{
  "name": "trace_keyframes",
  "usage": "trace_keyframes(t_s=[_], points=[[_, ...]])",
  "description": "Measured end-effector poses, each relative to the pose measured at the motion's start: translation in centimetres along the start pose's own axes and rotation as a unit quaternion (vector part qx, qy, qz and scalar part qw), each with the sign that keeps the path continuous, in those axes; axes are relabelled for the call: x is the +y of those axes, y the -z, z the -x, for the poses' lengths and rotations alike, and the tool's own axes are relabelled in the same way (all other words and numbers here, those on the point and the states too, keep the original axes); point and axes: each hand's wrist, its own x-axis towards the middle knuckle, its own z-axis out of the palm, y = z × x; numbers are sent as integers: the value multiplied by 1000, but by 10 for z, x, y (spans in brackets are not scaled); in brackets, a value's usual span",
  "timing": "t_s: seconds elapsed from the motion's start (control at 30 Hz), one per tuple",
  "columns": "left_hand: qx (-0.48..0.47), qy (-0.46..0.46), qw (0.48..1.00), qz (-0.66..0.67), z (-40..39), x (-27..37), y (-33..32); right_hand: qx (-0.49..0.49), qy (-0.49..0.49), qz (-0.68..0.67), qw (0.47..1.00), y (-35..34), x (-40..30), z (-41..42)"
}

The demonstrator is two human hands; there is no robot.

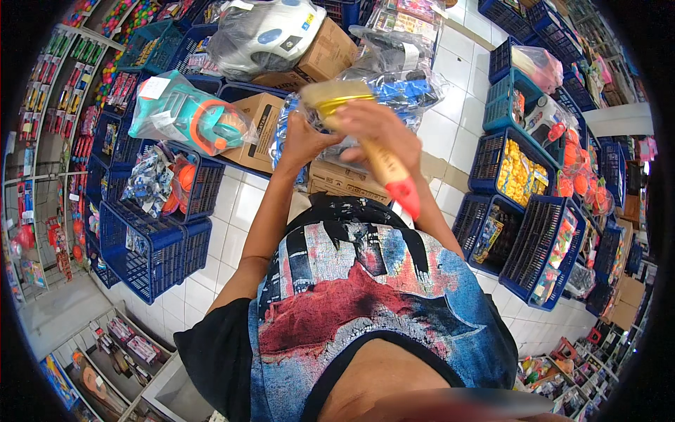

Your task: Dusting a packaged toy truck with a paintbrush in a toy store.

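Observation:
My right hand grips a wide paintbrush by its wooden handle, which ends in a red tip. The brush's gold ferrule and pale bristles point up and to the left, slightly blurred. Beside it, my left hand curls its fingers at a clear plastic bag holding blue items; its fingertips are partly hidden. Another clear bag with blue contents lies just beyond the brush. Below both hands is a brown cardboard box, close to my waist.
A bagged teal-and-orange toy and a wrapped white toy lie across crates and cartons ahead. Blue plastic crates stand at left. More crates at right hold yellow toys and orange balls. Shelves line the left side.

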Motion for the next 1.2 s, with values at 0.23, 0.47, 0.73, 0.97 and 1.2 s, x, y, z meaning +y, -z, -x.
trace_keyframes(t_s=[0.23, 0.47, 0.73, 0.97, 1.2], points=[[65, -46, 995, 56, 2, 13, 0, 53, -53, 86, 993, 28, 28, 4], [46, -68, 997, 6, -5, 11, 3, 91, -119, 113, 982, 39, 26, 3], [32, -21, 999, 14, -4, 10, -4, 57, -40, 23, 997, 10, -3, -3], [70, -1, 984, 164, -8, 18, -3, 110, -76, 277, 951, 30, 17, 16], [88, 93, 946, 297, -17, 7, -7, 39, -28, 149, 988, 7, 5, 26]])
